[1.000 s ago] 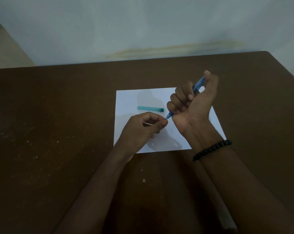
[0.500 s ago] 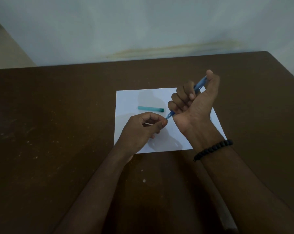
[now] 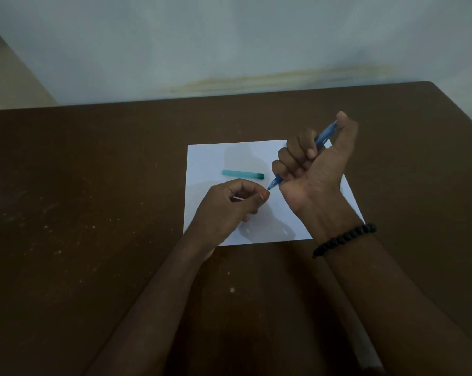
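Slim blue plastic pen point(image 3: 325, 132) clenched in the right hand point(image 3: 314, 169), all four fingers curled tight round the barrel, thumb upright beside its upper end, palm turned toward the camera. Barrel slanted, upper end up and away to the right, pointed tip down to the left, poking out below the little finger and just reaching the fingertips of the left hand point(image 3: 229, 210). Left hand over the sheet, thumb and forefinger pressed together on a thin pale stick point(image 3: 238, 198), remaining fingers folded under; too slight and dim to tell what sort of stick. Both hands above a white rectangular sheet of paper point(image 3: 210, 158), flat on a dark brown wooden table point(image 3: 93, 185). Short teal plastic tube point(image 3: 243, 174) lying crosswise on the sheet, just beyond the left hand and apart from it, right end near the pen's tip without touching. Black beaded bracelet point(image 3: 343, 240) round the right wrist. Pale grey-blue wall point(image 3: 229, 36) behind the table's far edge, yellowish streak low on it
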